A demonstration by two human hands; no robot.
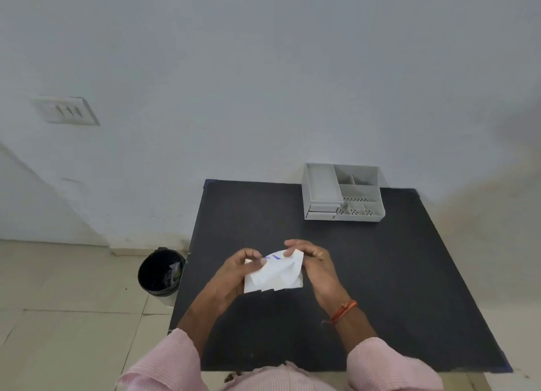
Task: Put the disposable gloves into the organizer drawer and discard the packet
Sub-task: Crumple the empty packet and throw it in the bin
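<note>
A white paper packet [275, 275] with small blue marks is held above the middle of the black table [395, 273]. My left hand [238, 269] pinches its upper left edge, and my right hand [310, 257] pinches its upper right corner. The packet is creased and bulged between the two hands. No gloves show outside it. The grey organizer [344, 192] stands at the table's far right, with two small drawers [323, 211] shut at its front left.
A black bin [161, 270] with a dark liner stands on the tiled floor, just left of the table's left edge. The white wall runs close behind the table, with a switch plate [66, 110] at the left.
</note>
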